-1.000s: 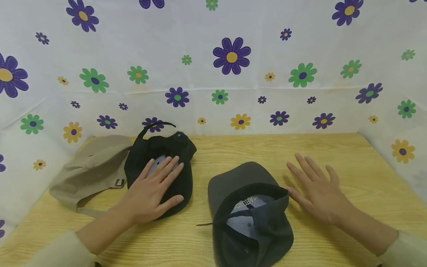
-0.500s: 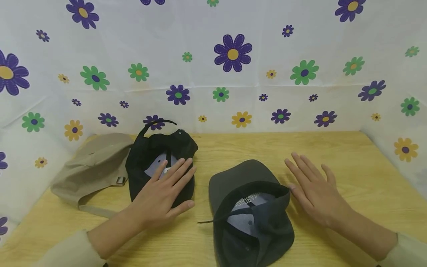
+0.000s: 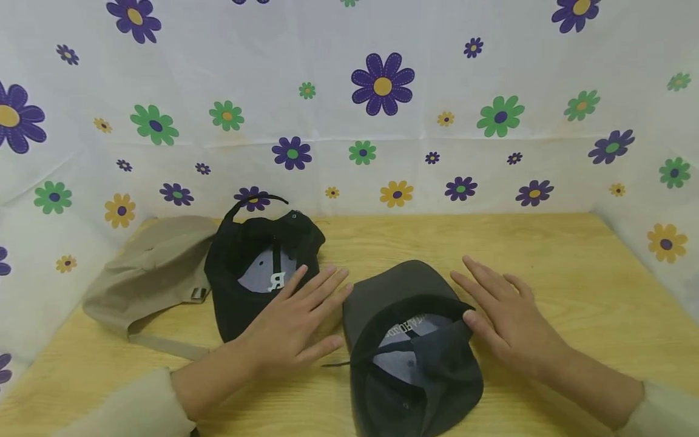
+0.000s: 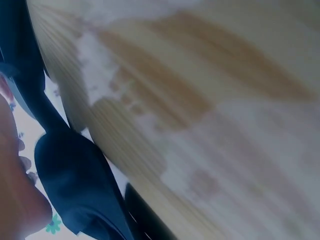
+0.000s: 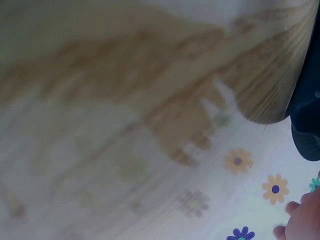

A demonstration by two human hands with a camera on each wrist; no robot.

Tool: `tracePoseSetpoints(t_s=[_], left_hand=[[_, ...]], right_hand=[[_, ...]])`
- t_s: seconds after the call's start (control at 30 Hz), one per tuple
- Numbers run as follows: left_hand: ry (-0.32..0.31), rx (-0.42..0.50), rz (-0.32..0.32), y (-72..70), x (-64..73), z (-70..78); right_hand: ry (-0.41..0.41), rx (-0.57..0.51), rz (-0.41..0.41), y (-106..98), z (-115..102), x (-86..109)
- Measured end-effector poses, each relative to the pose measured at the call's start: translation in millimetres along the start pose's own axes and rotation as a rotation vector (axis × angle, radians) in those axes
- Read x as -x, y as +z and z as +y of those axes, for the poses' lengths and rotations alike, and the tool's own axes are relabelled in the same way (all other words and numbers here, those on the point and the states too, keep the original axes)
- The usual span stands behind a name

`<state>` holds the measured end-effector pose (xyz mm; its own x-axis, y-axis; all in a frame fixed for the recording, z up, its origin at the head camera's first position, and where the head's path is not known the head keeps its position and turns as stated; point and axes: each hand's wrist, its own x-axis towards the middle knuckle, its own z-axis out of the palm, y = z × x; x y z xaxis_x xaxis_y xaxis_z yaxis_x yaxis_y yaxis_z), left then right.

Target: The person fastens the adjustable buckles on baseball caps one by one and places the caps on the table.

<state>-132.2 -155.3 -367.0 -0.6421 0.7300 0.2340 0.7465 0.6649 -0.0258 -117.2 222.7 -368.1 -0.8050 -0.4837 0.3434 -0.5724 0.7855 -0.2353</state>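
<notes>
A dark grey cap (image 3: 382, 294) lies upside down at the front middle in the head view, its brim pointing away and its thin strap sticking out to the left. My left hand (image 3: 292, 328) has straight fingers, over the table between that cap and a black cap (image 3: 235, 303). The black cap also lies with its inside up, a white letter showing within. My right hand (image 3: 516, 328) is spread, its thumb tip right at the grey cap's right edge. Each wrist view catches a dark cap (image 4: 75, 170) and a hand only at the side.
A beige cap (image 3: 147, 279) with a buckled strap lies at the far left, partly behind the black cap. The wooden table (image 3: 617, 340) ends at a white cloth (image 3: 327, 48) with purple, green and yellow flowers, at the back and sides.
My left hand has moved right, off the black cap and toward the grey one. My right hand has shifted slightly left, closer to the grey cap. The caps stay in place.
</notes>
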Motion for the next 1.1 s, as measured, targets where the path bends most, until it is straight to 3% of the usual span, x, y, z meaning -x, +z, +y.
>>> tracePoseSetpoints(t_s=[0.17,0.37,0.43,0.57,0.67,0.83,0.93,1.1], left_hand=[[0.029,0.063,-0.060,1.0,-4.8,7.7],[0.092,-0.004,-0.116,2.1,-9.9,8.2],[0.099,-0.023,-0.166,2.7,-12.8,11.2],[0.089,-0.030,-0.255,5.0,-17.7,20.6],[0.090,-0.034,-0.255,8.5,-20.7,24.7],[0.120,-0.110,-0.210,12.9,-22.7,27.8],[0.137,-0.148,-0.190,14.4,-22.7,28.7],[0.132,-0.157,-0.180,15.6,-17.8,30.7]], right_hand=[[-0.052,0.017,-0.023,2.0,-2.4,-0.1],[-0.116,0.004,0.070,4.2,-3.3,-4.5],[-0.066,-0.036,0.098,4.2,-5.7,-3.5],[0.123,-0.150,0.080,4.1,-12.7,-0.8],[0.229,-0.194,0.032,3.2,-15.0,-4.0],[0.298,-0.169,-0.084,3.0,-16.1,-10.9],[0.293,-0.130,-0.129,4.4,-17.0,-11.0],[0.217,-0.028,-0.115,7.5,-20.2,-6.1]])
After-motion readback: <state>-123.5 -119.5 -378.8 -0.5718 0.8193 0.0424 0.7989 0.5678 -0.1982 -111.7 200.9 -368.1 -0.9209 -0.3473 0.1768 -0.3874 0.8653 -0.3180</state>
